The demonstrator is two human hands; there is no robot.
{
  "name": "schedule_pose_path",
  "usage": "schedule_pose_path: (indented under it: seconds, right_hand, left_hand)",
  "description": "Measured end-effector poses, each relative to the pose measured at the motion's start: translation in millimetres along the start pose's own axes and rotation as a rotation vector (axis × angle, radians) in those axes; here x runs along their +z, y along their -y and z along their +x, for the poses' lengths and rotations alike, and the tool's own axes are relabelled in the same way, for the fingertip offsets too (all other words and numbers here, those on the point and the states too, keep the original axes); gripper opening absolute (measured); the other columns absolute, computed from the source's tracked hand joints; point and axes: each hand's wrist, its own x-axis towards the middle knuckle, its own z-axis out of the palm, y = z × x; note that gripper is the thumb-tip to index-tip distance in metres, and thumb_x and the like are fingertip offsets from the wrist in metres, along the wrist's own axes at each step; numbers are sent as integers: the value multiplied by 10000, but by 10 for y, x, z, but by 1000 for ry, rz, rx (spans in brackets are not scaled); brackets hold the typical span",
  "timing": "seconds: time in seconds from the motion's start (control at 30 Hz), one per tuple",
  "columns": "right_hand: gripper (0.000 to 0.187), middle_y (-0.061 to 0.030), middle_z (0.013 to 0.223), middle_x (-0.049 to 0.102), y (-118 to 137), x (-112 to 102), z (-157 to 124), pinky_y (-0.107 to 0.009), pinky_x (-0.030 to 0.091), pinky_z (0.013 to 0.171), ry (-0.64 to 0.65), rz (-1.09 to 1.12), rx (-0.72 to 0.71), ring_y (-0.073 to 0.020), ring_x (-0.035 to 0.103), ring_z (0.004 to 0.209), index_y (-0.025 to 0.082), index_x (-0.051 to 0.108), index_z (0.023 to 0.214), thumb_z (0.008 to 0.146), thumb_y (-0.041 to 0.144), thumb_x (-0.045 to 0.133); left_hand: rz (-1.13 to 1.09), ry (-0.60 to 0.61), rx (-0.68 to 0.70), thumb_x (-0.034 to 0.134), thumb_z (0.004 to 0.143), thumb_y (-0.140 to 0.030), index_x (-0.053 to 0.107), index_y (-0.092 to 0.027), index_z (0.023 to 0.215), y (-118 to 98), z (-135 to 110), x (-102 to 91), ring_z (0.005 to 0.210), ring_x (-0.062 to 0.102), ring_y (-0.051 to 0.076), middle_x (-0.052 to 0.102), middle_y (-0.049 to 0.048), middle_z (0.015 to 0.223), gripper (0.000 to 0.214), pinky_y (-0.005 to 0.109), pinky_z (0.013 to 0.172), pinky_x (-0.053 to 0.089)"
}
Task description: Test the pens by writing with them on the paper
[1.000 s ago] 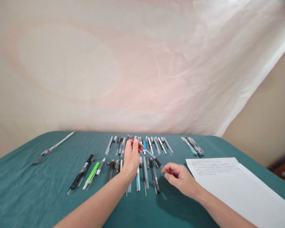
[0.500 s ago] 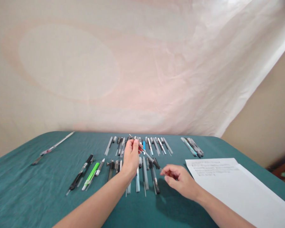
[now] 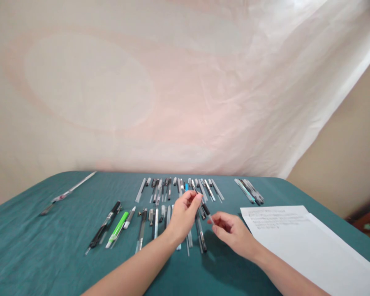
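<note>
My left hand [image 3: 183, 216] is raised over the middle of a teal table [image 3: 33, 250], its fingertips pinched on a thin pen [image 3: 203, 206] with a dark grip. My right hand [image 3: 232, 234] sits just to the right, fingers curled and pinching the pen's lower tip. Both hands hover above a near row of pens [image 3: 156, 220] laid side by side. A far row of pens [image 3: 175, 186] lies behind them.
A green highlighter [image 3: 119, 228] and a black pen [image 3: 106, 226] lie to the left. A long pen [image 3: 68, 192] rests at the far left. Several more pens [image 3: 249, 190] lie at the back right. A white printed sheet [image 3: 311, 242] covers the right side.
My left hand has moved right and toward me, bringing the pen down closer to my right hand. The right hand has shifted slightly left to meet the pen's tip.
</note>
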Motion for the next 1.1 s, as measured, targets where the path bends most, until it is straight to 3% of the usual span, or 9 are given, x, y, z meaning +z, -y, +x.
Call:
schedule_pose_path:
  seconds: [0.2,0.43,0.57,0.77,1.1]
  right_hand:
    - [166,31,615,454,-103,15,26,-211,334,495,-99,49,2,-90,410,530,156,563,875,798,279,482]
    - [197,28,627,488,-229,50,61,-207,357,475,-188,141,11,-87,424,506,154,553,884,784,317,501]
    - [189,29,617,500,-229,60,82,-199,348,455,-192,178,23,-78,417,487,149,560,856,777,313,508]
    - [221,29,605,509,-237,59,106,-198,349,447,-213,197,22,-75,417,471,148,574,850,756,343,526]
    - [247,64,472,431,-294,6,131,-189,311,391,-245,304,77,-65,371,395,150,582,845,757,375,527]
  left_hand:
    - [209,68,62,420,840,-342,599,-205,980,69,-47,4,841,570,178,635,47,927,266,272,739,417]
    - [852,281,309,453,808,-179,611,-213,877,112,-95,-34,902,526,199,620,41,909,176,331,801,348]
    - [1065,339,358,507,777,-189,612,-203,857,88,-131,19,871,509,211,610,49,862,133,352,782,324]
    - [1172,370,385,519,764,-206,612,-175,837,108,-139,104,842,496,224,603,67,828,122,365,754,318]
    - [1132,459,364,507,762,-158,607,-187,792,152,-158,153,826,513,210,619,57,839,109,340,741,336]
